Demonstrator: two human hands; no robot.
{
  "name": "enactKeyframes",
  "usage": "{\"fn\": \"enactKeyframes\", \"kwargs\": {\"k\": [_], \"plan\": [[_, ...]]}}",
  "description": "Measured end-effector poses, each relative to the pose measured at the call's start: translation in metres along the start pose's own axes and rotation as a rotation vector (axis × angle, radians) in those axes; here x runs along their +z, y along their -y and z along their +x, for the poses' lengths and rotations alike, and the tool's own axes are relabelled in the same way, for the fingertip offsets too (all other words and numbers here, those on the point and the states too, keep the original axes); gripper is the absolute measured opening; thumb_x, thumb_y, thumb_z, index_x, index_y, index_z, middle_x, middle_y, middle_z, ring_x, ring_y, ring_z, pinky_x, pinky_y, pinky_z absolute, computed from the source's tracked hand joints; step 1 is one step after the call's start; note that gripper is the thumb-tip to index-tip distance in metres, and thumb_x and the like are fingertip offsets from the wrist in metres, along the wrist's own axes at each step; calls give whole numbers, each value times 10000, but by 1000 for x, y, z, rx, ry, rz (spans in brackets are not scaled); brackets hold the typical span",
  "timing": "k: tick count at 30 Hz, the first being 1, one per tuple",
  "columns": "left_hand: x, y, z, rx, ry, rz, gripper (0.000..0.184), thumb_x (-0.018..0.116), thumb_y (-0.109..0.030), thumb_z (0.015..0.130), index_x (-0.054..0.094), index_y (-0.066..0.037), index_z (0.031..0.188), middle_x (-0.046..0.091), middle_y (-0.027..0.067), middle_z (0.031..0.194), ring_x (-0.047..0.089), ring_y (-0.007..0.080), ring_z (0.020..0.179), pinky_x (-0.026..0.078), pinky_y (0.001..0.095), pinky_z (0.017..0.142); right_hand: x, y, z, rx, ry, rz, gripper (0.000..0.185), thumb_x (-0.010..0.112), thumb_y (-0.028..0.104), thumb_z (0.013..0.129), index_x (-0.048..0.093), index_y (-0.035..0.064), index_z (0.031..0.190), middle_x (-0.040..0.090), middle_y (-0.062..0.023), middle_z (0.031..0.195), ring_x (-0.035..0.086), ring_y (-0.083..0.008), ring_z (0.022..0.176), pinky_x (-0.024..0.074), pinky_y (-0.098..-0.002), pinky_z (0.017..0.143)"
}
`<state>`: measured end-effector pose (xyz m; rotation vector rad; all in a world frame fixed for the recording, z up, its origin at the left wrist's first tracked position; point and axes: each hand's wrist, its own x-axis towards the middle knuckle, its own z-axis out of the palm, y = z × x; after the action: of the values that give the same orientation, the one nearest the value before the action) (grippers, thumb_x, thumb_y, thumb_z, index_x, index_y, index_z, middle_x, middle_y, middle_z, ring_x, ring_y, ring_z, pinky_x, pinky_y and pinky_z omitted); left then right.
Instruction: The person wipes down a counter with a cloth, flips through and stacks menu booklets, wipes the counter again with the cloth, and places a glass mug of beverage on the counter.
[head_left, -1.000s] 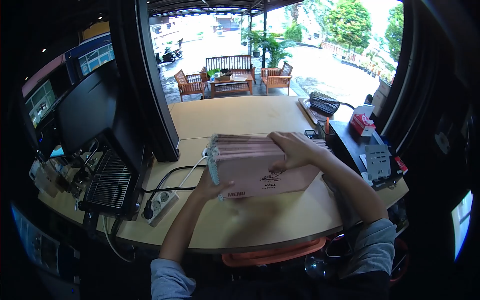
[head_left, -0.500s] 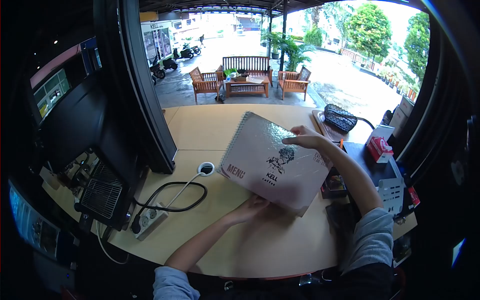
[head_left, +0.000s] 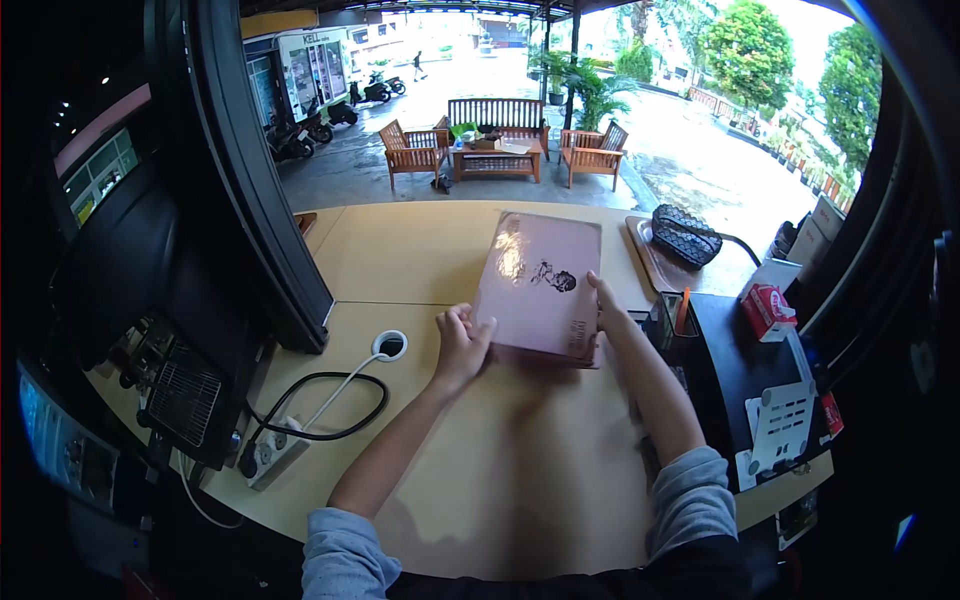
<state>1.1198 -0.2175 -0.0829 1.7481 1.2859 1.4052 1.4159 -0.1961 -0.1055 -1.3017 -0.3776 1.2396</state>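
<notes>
A pinkish menu (head_left: 535,300) with a dark printed figure on its glossy cover is above the far middle of the counter, turned so its print runs sideways. My left hand (head_left: 463,345) grips its lower left edge, thumb on the cover and fingers partly curled beside it. On the opposite edge, my right hand (head_left: 606,302) closes with the thumb on top; its other fingers are mostly hidden. More reddish edge shows below the cover, and I cannot tell whether that is a second menu. A shadow falls on the counter (head_left: 420,265) in front.
A power strip (head_left: 276,452) with a looped black cable (head_left: 384,400) lies left, near a round cable hole (head_left: 390,346). A black patterned pouch (head_left: 685,236) rests on a tray (head_left: 648,262) at the back right. Red-and-white tissue pack (head_left: 769,312) and white stand (head_left: 781,430) are right.
The menu has turned clockwise by about a quarter and moved farther over the counter. My left hand has gone from its lower edge to its left side; my right hand now holds the right side.
</notes>
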Motion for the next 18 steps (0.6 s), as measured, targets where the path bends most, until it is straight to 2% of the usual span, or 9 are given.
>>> {"fn": "enactKeyframes", "kwargs": {"k": [2,3,6,7,8,10,11,14,18], "plan": [[-17,-7,4,-73,540,4,565,617,-388,809,493,61,1128,602,143,940,590,214,792,481,329,727,12,-12,18,-106,51,270,615,580,418,832,433,-13,1247,506,-185,1196,524,-297,1054,427,-465,871],[-22,-12,9,-124,683,112,606,624,-389,806,471,75,1164,588,171,1004,590,211,816,480,311,714,11,-22,44,-128,28,310,636,579,408,837,414,-35,1261,494,-185,1222,507,-304,1084,420,-475,884],[4,16,9,-368,843,-187,678,630,-389,801,411,93,1224,580,200,1031,588,253,885,469,321,782,36,-44,76,-131,-186,313,661,588,396,833,392,-53,1277,489,-181,1238,511,-310,1086,424,-458,894],[11,17,4,-209,785,-141,780,629,-380,800,290,125,1288,502,255,1152,535,326,1037,432,353,888,49,-49,76,-114,-195,346,691,624,402,804,405,-76,1252,476,-202,1244,510,-310,1090,435,-453,888],[18,18,5,-212,784,-135,780,629,-380,800,290,125,1288,502,255,1152,535,326,1037,432,353,888,63,-52,77,-108,-192,349,691,624,402,804,405,-76,1252,476,-202,1244,510,-310,1090,435,-453,888],[32,26,11,51,432,243,773,637,-340,810,239,103,1303,477,251,1131,492,322,1081,402,377,917,93,-51,62,-76,-328,394,767,668,418,761,370,-102,1241,443,-230,1261,481,-305,1127,443,-454,885],[23,6,16,-58,459,213,784,664,-297,786,234,121,1291,355,296,1256,379,400,1198,316,416,1012,107,-51,52,-64,-362,421,809,690,421,740,345,-113,1240,418,-241,1277,467,-305,1145,447,-454,886],[25,34,40,22,320,411,778,689,-205,745,237,154,1267,389,297,1203,443,417,1116,385,416,953,135,-54,41,-53,-364,498,898,721,396,719,233,-123,1265,336,-255,1327,445,-317,1166,438,-448,913],[11,60,76,131,217,352,519,730,-103,678,435,58,1074,490,250,1066,495,397,1027,422,414,885,160,-57,22,-62,-388,460,929,738,345,721,160,-134,1268,312,-262,1332,434,-325,1173,398,-404,968]]}}
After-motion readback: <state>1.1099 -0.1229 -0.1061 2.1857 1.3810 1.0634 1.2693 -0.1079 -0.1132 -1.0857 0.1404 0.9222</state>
